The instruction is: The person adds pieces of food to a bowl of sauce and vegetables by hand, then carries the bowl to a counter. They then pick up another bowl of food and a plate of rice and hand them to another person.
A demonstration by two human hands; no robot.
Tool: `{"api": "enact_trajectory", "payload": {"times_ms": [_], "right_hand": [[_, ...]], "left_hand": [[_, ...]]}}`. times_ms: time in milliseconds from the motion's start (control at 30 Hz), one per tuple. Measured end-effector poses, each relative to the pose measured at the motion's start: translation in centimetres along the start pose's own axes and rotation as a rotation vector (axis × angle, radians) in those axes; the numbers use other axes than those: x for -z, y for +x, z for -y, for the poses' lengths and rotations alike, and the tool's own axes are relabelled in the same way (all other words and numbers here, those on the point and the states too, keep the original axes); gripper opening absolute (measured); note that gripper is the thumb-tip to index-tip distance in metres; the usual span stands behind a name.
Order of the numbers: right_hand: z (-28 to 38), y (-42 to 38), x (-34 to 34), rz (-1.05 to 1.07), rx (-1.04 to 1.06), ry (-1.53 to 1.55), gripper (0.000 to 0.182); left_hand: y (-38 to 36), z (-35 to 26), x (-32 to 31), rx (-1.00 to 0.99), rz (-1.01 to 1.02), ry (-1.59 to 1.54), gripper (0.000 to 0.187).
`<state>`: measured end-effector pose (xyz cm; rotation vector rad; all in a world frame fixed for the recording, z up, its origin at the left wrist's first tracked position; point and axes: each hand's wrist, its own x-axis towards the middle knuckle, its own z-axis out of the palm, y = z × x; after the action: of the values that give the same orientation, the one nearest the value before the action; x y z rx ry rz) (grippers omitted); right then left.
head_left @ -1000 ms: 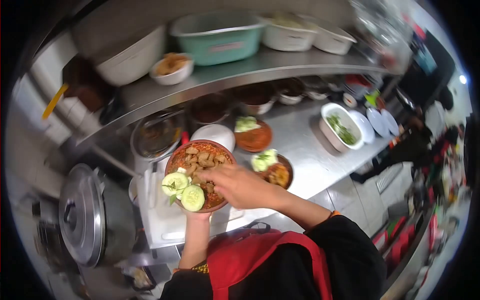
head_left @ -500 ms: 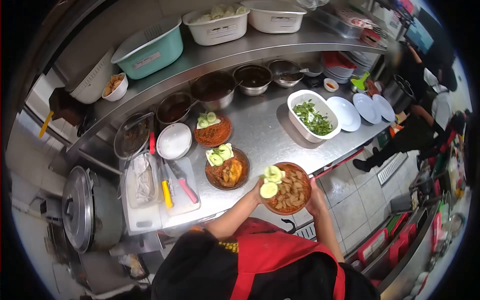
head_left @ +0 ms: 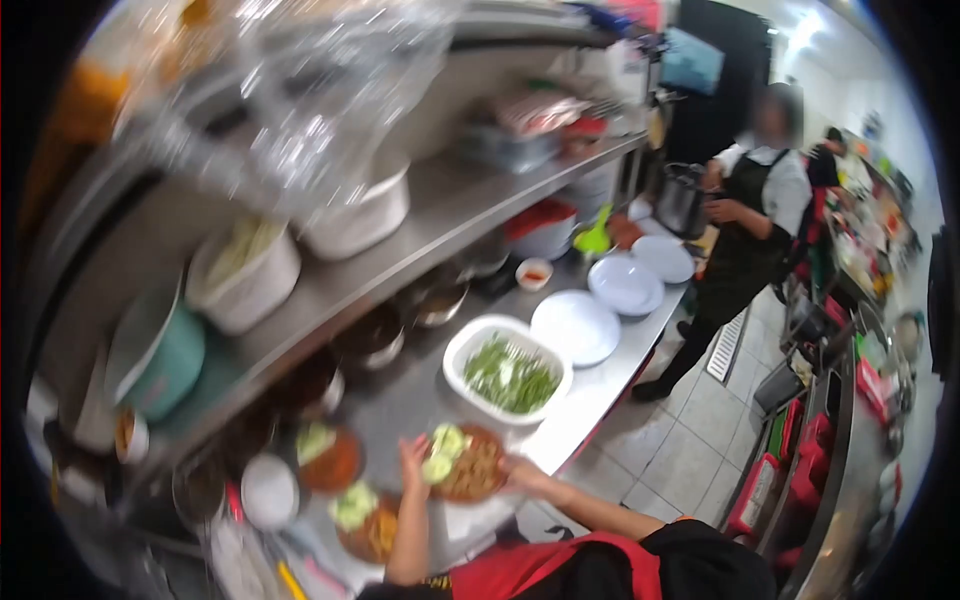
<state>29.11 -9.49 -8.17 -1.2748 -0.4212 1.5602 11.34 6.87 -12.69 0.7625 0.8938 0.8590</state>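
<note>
1. The hands flank one dish. The right hand [head_left: 522, 474] is clamped on the near right rim; the left hand [head_left: 413, 462] is opposite, fingers loosely spread, and blur hides whether it touches.
2. The dish [head_left: 478, 474] sits between the hands at the table's front edge. Cubed meat fills it, with cucumber [head_left: 441, 454] by the left hand. I cannot tell whether it rests on the table [head_left: 585, 425] or hangs just above.
3. What has just changed: a second ago the right hand is over the meat and the left beneath; now they work from the sides, and the dish is closer to the tub. That suggests handling has passed from dressing the dish to placing it.
4. Just beyond the hands is the tub [head_left: 488, 409] of chopped greens [head_left: 513, 378], near the dish.
5. Left of the left hand are two garnished dishes, one near its forearm [head_left: 375, 535], one farther off [head_left: 333, 466], then a white bowl [head_left: 270, 492].
6. Beyond the tub, well apart from the hands, lie three plates [head_left: 577, 328].
7. Farthest out, a co-worker [head_left: 745, 240] stands beyond the plates.
</note>
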Motion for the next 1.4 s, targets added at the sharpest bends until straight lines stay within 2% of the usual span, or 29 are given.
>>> {"api": "enact_trajectory", "payload": {"times_ms": [33,67,100,167,200,233,267,300,333,367,400,467,533,600,667,733,833,933,1033,1233,1400], "right_hand": [[3.1,-0.7,-1.1,-0.072,-0.046,-0.165,0.051],[2.4,1.8,0.8,0.026,0.188,-0.444,0.054],[3.6,2.3,0.9,0.047,0.189,-0.474,0.052],[3.9,4.1,2.9,0.193,0.368,-0.602,0.044],[4.8,4.9,4.2,0.263,0.456,-0.669,0.041],[6.4,3.7,4.4,0.34,0.311,-0.625,0.039],[8.1,1.4,4.3,0.412,0.166,-0.574,0.037],[8.4,0.6,5.1,0.445,0.128,-0.556,0.036],[7.9,0.4,6.4,0.481,0.092,-0.537,0.036],[7.1,0.4,7.9,0.51,0.151,-0.58,0.036],[6.3,0.3,9.8,0.538,0.203,-0.625,0.036],[4.9,0.0,13.9,0.413,0.218,-0.694,0.036],[7.3,-1.9,17.7,0.315,0.127,-0.694,0.036],[10.0,-4.1,20.6,0.261,-0.058,-0.589,0.034],[7.9,-1.8,26.2,0.231,-0.008,-0.587,0.034],[8.0,-1.6,30.2,0.152,-0.088,-0.495,0.033],[10.0,-3.3,34.0,0.045,0.092,-0.835,0.033],[11.0,-5.2,35.0,-0.055,0.032,-0.774,0.033],[13.2,-7.0,34.1,-0.096,-0.142,-0.71,0.033],[13.2,-5.9,32.8,-0.089,-0.025,-0.668,0.034],[11.0,-4.0,31.0,-0.048,0.024,-0.76,0.032]], "left_hand": [[2.6,1.2,1.3,-0.049,-0.069,-0.068,0.061],[3.3,0.1,1.2,-0.038,-0.078,-0.041,0.06],[3.2,-1.2,1.3,-0.028,-0.1,-0.016,0.059],[4.9,-1.7,2.6,-0.152,-0.098,-0.003,0.055],[4.8,-2.5,2.3,-0.135,-0.158,-0.011,0.052],[3.8,-3.9,1.9,-0.115,-0.213,-0.013,0.048],[3.5,-4.9,2.1,-0.09,-0.387,0.073,0.041],[4.3,-4.5,4.7,-0.139,-0.406,0.166,0.043],[6.3,-4.7,10.1,-0.073,-0.323,0.172,0.047],[5.6,-5.3,9.7,-0.088,-0.336,0.234,0.047],[4.7,-6.2,5.7,-0.108,-0.355,0.269,0.047],[3.4,-7.0,-1.1,-0.118,-0.333,0.314,0.046],[3.0,-7.2,-6.2,-0.124,-0.288,0.342,0.045],[2.7,-7.7,-10.0,-0.128,-0.242,0.38,0.045],[2.9,-8.0,-12.8,-0.134,-0.203,0.402,0.044],[3.2,-7.6,-14.1,-0.137,-0.17,0.41,0.043],[3.8,-8.0,-15.7,-0.129,-0.144,0.434,0.042],[4.4,-8.2,-16.4,-0.128,-0.125,0.441,0.041],[4.8,-8.4,-16.7,-0.128,-0.105,0.454,0.041],[5.5,-8.9,-17.3,-0.124,-0.053,0.471,0.039],[6.0,-9.4,-17.1,-0.127,-0.019,0.481,0.037]]}}
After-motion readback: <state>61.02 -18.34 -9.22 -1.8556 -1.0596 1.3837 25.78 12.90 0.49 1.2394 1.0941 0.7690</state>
